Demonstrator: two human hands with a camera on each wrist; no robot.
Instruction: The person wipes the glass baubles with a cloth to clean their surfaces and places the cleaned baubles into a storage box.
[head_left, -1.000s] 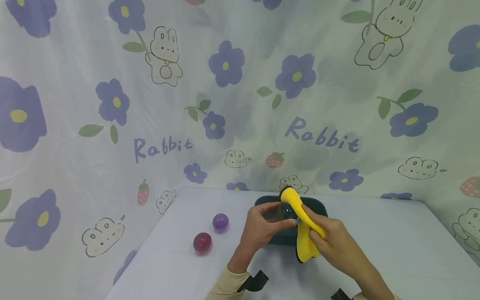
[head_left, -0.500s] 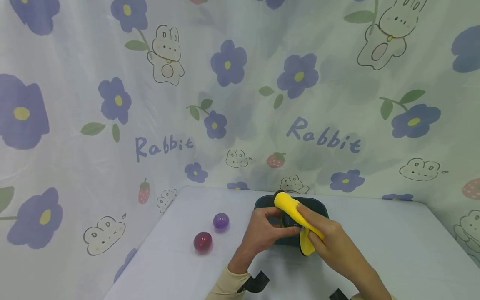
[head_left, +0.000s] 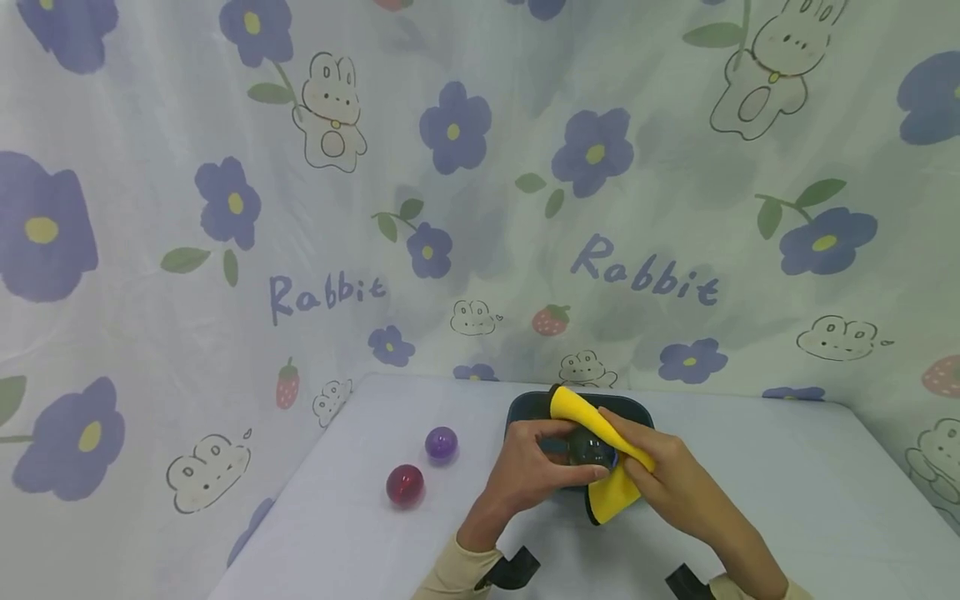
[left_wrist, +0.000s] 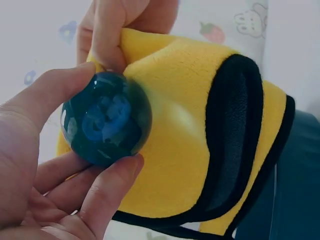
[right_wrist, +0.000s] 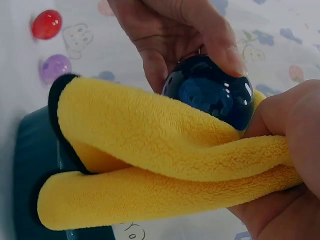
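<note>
The red ball (head_left: 405, 486) and purple ball (head_left: 441, 446) are lying at nine o'clock from the left hand (head_left: 525, 467), which is pinching the dark ball (head_left: 589, 448) between thumb and fingers; the left wrist view is showing fingertips (left_wrist: 131, 166) hidden in the head view. At three, the right hand (head_left: 675, 471) is gripping the cloth (head_left: 615, 498).

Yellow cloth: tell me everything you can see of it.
The yellow cloth looks soft and fleecy, with black edging. It is folded over on itself and creased. The right hand pinches it, and it lies against the dark ball in the left hand. In the head view it partly hides the teal container.
</note>
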